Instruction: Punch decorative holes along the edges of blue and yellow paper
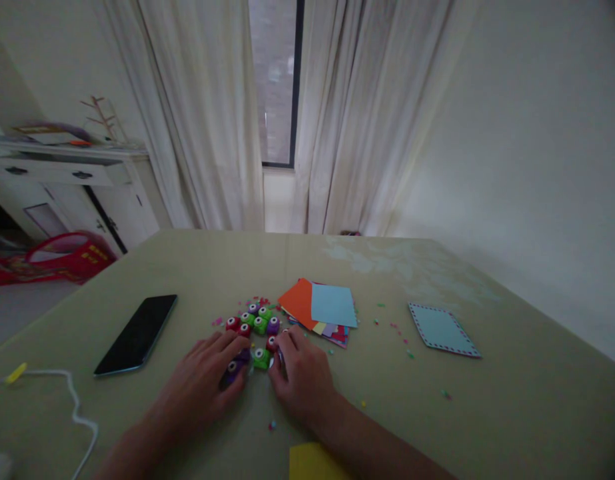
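Around the hands, the tabletop (512, 400) carries one dark-screened device (137, 335) and one white cable (76, 407) with a yellow tag (16, 373) at the left. Beyond the right hand (304, 373) lies a fanned paper pile, an orange sheet (298, 300) and a light-blue sheet (333, 305) uppermost; its lower layers overlap too much to count. Farther right rests one card with a patterned border (443, 329); one yellow sheet (314, 463) shows at the near edge. Small coloured bits (410, 355) lie scattered about, too tiny to count.

The eyed blocks (260, 325) cluster at centre, between and just beyond the hands: four green, three red and at least three purple are visible, while fingers block the rest. The left hand (207, 370) curves around purple ones, thumb and fingers apart; I cannot tell whether it grips. The right hand's fingertips meet the cluster, their hold hidden.
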Available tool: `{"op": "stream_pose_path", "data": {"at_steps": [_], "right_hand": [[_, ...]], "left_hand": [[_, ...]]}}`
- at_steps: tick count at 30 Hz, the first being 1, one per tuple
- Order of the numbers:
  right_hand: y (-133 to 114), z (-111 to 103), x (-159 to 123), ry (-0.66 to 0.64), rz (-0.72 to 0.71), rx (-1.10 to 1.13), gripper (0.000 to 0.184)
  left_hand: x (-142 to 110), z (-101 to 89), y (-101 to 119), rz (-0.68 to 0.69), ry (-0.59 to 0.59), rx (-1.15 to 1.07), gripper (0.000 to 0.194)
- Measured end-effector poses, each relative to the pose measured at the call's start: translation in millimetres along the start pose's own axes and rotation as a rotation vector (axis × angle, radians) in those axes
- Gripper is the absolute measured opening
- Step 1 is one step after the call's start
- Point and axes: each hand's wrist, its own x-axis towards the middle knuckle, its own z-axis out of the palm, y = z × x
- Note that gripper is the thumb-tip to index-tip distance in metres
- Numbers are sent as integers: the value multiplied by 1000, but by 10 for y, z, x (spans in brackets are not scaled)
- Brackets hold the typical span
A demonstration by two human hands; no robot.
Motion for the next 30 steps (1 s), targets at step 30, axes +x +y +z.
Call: {"op": "stream_pose_path", "data": {"at_steps": [30], "right_hand": [[104,-4,278,108,27,95,16]], "left_hand": [[624,-304,-98,-177,34,13,40]]}}
